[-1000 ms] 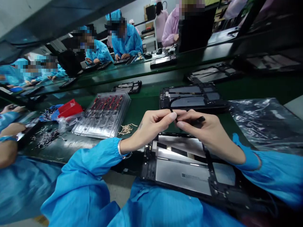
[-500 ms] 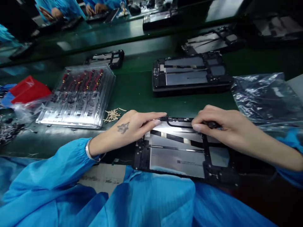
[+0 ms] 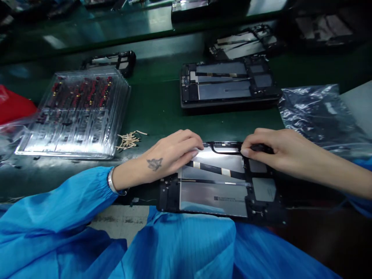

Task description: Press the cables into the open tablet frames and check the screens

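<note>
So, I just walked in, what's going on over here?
A person in blue sleeves is working on an open electronic device at the near edge of a green bench. The right hand pinches a black cable that runs along the device's far side, and the left hand has its fingertips at the same side. Beyond sits a similar open device, with clear trays to the left.

I'm seeing the left hand [image 3: 171,157] covering a corner of the open device [image 3: 213,195], right hand [image 3: 276,149] hiding part of a black cable [image 3: 226,153], red bin [image 3: 14,106] running off-frame
</note>
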Motion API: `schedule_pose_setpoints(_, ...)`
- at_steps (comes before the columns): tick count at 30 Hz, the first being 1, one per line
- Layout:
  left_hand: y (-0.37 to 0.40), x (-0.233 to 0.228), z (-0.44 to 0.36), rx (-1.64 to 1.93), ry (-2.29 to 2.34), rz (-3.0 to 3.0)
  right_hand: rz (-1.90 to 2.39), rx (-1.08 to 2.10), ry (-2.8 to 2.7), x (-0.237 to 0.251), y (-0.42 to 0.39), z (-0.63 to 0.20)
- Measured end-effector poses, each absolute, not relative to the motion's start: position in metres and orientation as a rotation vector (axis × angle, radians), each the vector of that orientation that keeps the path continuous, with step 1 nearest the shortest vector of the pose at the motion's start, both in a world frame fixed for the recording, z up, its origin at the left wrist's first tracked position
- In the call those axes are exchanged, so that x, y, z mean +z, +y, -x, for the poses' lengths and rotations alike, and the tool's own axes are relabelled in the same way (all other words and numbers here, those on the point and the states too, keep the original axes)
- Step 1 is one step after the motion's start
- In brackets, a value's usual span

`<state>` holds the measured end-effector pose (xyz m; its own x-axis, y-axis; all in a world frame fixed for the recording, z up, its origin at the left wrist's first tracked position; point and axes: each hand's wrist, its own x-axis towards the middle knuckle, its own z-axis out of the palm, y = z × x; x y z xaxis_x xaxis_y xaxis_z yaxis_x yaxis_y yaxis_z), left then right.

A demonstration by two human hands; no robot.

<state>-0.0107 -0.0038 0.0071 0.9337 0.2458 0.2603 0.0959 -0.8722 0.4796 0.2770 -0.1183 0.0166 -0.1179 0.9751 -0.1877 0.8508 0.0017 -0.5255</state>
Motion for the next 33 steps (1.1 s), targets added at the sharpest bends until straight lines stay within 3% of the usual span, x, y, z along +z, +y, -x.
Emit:
schedule_pose_setpoints(17, -0.002, -0.018, -0.006, 0.400, 0.022, -2.954, 1.862, 0.727, -2.034, 0.011, -0.113, -0.278)
schedule_pose_setpoints(33, -0.002, -0.009, -0.009, 0.414, -0.155, -3.253, 1.943, 0.772, -2.067, 0.020, -0.111, -0.277)
